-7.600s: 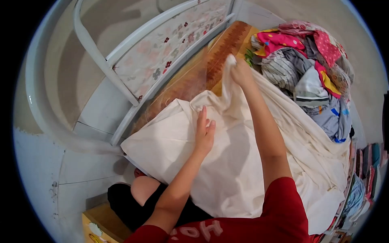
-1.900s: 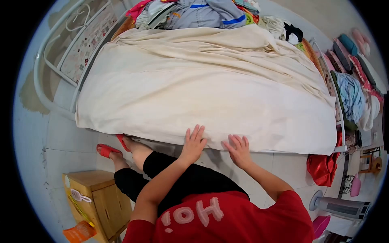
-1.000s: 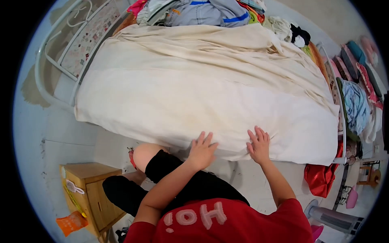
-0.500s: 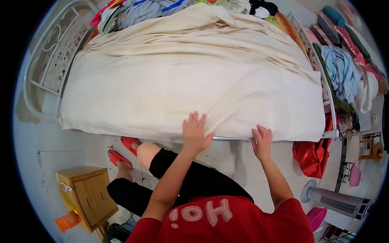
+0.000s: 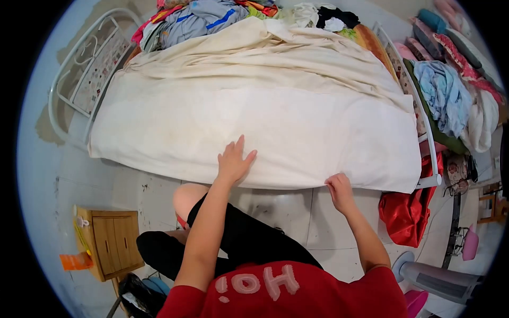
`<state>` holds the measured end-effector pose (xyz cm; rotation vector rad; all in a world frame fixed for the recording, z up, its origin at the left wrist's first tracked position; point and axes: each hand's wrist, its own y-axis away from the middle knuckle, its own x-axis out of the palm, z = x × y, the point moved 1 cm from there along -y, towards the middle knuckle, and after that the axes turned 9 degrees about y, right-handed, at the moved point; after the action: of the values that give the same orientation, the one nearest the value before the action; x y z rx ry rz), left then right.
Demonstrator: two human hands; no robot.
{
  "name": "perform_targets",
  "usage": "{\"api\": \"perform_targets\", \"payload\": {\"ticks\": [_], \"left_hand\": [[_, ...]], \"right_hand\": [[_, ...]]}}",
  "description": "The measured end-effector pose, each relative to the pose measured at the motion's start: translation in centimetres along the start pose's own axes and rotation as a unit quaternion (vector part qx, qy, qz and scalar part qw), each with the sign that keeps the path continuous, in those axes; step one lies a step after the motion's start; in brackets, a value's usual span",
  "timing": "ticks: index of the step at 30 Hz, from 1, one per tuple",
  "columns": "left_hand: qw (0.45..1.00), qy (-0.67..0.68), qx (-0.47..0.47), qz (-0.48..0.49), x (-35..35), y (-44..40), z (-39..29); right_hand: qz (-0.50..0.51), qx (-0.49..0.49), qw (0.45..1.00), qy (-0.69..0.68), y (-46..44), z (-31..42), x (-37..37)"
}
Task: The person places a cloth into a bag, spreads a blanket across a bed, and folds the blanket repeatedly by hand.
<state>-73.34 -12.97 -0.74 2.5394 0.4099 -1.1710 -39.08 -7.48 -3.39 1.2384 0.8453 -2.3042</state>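
Note:
A cream bed sheet [image 5: 297, 132] covers the bed, smooth across the near half and gathered in folds toward the far side. My left hand [image 5: 233, 163] lies on the sheet near its front edge, fingers spread. Further right, my right hand [image 5: 339, 192] pinches the hanging front edge of the sheet between thumb and fingers. The front of the bed frame between my hands is hidden under the cloth.
Piled clothes [image 5: 204, 21] lie along the far side. White metal bed ends [image 5: 53, 100] stand left and right. A wooden cabinet [image 5: 114, 241] is at lower left, a tower fan [image 5: 440, 278] at lower right. Red satin cloth [image 5: 405, 217] hangs by the right bed end.
My left hand has slid left along the sheet. My right hand has closed on the sheet's edge, which now covers the metal rail that showed before. Creases between my hands have flattened.

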Motion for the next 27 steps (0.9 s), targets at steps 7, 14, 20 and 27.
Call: {"api": "perform_targets", "payload": {"ticks": [7,14,20,27], "left_hand": [[0.991,-0.079,0.106,0.016,4.3,1.4,-2.0],[0.987,-0.090,0.120,0.066,6.3,1.1,-4.0],[0.994,-0.067,0.083,0.001,8.3,0.6,-6.8],[0.972,0.016,0.222,0.075,13.2,2.5,-13.5]], "right_hand": [[-0.022,-0.053,0.995,0.083,-7.0,-3.0,-3.1],[0.066,0.059,0.976,0.198,-8.7,-6.6,-0.2],[0.060,0.048,0.979,0.190,-8.7,-6.9,-0.1],[0.028,-0.006,0.994,0.106,-4.7,-8.0,-1.0]]}}
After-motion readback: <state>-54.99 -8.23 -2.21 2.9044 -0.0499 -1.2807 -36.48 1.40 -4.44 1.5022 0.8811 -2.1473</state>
